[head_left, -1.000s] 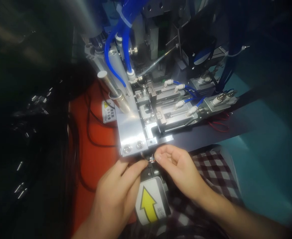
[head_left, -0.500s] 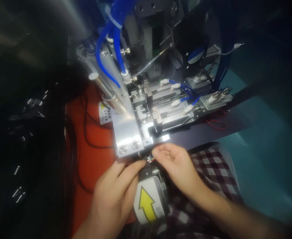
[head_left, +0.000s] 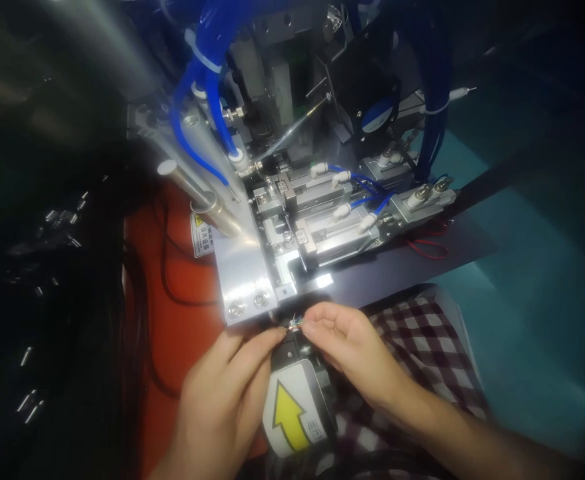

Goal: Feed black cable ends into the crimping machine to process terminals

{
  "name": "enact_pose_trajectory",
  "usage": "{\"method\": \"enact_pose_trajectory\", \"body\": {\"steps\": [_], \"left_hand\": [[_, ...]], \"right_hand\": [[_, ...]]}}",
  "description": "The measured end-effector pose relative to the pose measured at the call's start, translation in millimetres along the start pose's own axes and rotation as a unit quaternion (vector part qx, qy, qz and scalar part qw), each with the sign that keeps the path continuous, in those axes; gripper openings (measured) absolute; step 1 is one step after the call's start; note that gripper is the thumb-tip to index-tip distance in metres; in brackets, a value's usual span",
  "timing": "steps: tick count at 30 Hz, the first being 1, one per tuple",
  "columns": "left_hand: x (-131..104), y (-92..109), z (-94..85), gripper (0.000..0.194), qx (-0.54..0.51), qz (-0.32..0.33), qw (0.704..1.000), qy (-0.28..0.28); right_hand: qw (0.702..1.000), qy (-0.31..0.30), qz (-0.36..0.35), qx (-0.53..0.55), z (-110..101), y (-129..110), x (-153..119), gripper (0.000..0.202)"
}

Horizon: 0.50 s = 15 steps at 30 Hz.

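Note:
Several thin coloured wires (head_left: 295, 324) bridge the small gap between my two hands, just below the front edge of the machine's metal plate (head_left: 245, 277). My left hand (head_left: 230, 380) pinches one end of them between thumb and forefinger. From the other side, my right hand (head_left: 345, 337) is closed with thumb and fingertips on the wires. What lies inside each pinch is mostly hidden. Under the hands stands a white block (head_left: 292, 407) with a yellow arrow on it.
Behind the hands, pneumatic cylinders (head_left: 340, 227) with white fittings sit on the machine, fed by thick blue hoses (head_left: 212, 80). A metal post (head_left: 187, 183) rises from the plate. On the left are an orange base (head_left: 187, 280) and dark cables. Checked cloth (head_left: 412, 353) lies at lower right.
My right fingertips have come down slightly and now meet the wires near my left fingertips. The machine appears shifted a little left as the camera view moved.

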<state>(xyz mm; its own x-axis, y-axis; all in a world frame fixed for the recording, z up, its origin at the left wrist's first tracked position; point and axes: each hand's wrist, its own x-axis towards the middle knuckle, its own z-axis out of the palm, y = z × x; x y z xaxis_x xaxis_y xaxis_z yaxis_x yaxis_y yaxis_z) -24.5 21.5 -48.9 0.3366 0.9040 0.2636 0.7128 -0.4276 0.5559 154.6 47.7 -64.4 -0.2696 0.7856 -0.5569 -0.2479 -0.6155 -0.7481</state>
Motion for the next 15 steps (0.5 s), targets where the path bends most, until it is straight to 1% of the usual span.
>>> {"method": "enact_pose_trajectory", "body": {"steps": [4, 8, 12, 15], "left_hand": [[1.6, -0.2, 1.3, 0.026, -0.005, 0.008, 1.0, 0.003], [2.5, -0.3, 0.6, 0.024, -0.004, 0.01, 1.0, 0.001], [2.2, -0.9, 0.0, 0.025, -0.001, 0.015, 1.0, 0.005], [2.9, -0.9, 0.6, 0.025, -0.007, 0.013, 1.0, 0.009]], "right_hand": [[1.0, -0.009, 0.012, 0.017, 1.6, 2.1, -2.0, 0.021], [1.0, -0.007, -0.008, 0.007, 3.5, 3.8, -3.2, 0.018], [1.0, 0.008, -0.027, -0.013, 4.5, 3.2, -2.5, 0.015], [0.999, 0.003, -0.033, -0.035, 3.4, 2.9, -2.2, 0.013]]}}
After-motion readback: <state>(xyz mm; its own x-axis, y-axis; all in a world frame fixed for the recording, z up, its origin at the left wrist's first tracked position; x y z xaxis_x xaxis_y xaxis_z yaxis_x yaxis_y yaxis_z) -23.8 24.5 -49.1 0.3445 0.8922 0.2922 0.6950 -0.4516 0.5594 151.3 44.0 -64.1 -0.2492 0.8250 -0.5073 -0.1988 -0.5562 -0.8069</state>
